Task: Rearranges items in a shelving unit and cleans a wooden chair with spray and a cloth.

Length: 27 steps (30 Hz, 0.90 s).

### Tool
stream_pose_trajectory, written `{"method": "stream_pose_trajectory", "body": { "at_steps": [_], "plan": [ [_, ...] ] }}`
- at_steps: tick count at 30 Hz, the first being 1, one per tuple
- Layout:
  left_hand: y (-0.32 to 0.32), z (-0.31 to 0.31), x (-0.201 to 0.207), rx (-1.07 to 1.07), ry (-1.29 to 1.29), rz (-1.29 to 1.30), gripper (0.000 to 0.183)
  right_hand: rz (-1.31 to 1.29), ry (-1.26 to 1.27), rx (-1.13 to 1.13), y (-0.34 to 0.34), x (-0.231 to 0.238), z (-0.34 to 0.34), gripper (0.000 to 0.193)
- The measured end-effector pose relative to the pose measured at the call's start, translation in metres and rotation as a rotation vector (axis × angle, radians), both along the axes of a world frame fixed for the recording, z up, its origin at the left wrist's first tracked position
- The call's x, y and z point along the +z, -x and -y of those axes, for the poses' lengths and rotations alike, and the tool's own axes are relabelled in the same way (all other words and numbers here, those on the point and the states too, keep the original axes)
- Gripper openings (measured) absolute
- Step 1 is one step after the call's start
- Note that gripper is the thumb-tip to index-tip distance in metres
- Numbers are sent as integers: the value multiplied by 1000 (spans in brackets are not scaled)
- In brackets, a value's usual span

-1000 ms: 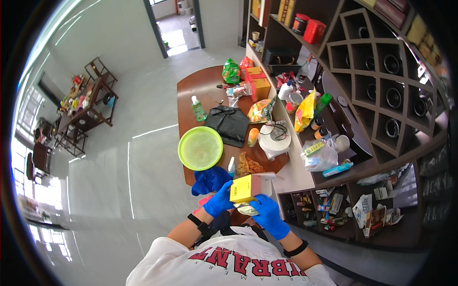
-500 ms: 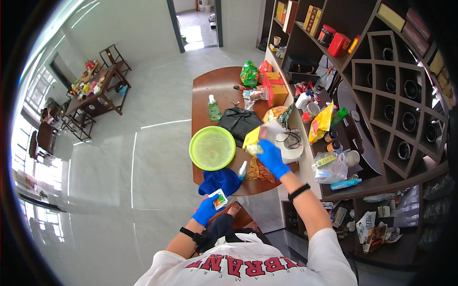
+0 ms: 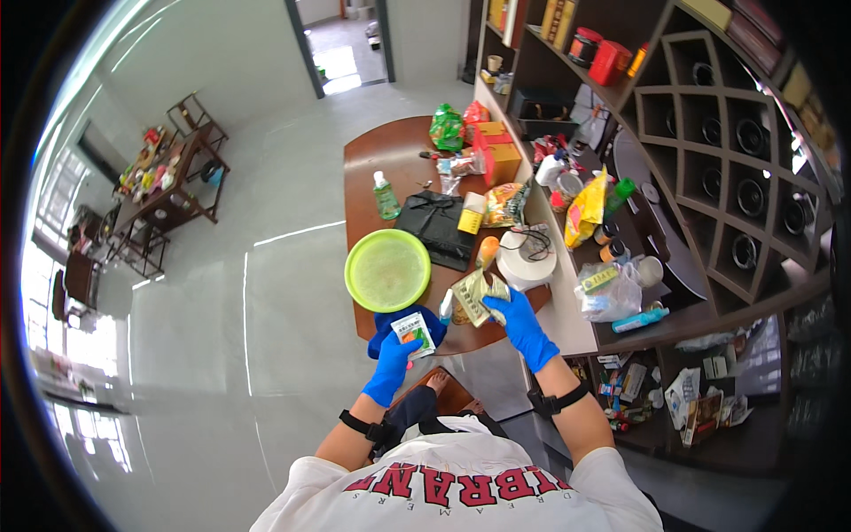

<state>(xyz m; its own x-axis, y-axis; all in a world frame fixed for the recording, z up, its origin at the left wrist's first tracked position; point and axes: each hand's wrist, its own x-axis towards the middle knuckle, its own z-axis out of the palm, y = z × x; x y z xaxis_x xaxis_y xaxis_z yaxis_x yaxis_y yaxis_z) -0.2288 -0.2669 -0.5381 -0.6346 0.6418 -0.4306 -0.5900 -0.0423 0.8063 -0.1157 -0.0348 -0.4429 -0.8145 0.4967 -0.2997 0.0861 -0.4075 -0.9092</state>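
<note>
The left hand (image 3: 391, 365) gripped a small packet (image 3: 413, 332) while the right hand (image 3: 517, 317) grasped a crumpled pouch (image 3: 475, 294) over the counter (image 3: 372, 164), probably sorting them.

bowl (image 3: 387, 269): glossy green plastic | table (image 3: 381, 151): polished wood | packet (image 3: 477, 295): shiny foil

Both gloved hands (fingers curled) forward

Small packet (image 3: 413, 332), greenish pouch (image 3: 473, 295), yellow bag (image 3: 587, 211)
</note>
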Motion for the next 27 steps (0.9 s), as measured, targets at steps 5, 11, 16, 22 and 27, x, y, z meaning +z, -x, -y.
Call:
{"method": "stream_pose_trajectory", "body": {
  "at_steps": [5, 11, 16, 22, 27],
  "plan": [
    [-24, -64, 44, -126, -238, 171, 36, 21, 26, -191, -46, -12, 14, 37],
    [-49, -113, 55, -512, -182, 102, 40, 282, -547, -13, -99, -16, 10, 32],
    [-72, -135, 65, -445, -53, 41, 29, 165, -271, -377, -124, -12, 21, 30],
    [-86, -139, 60, -690, -88, 91, 36, -11, 220, -674, -140, -33, 9, 24],
    [-61, -133, 44, -720, -209, 443, 44, 116, -353, -455, -158, -12, -8, 19]
  ]
}}
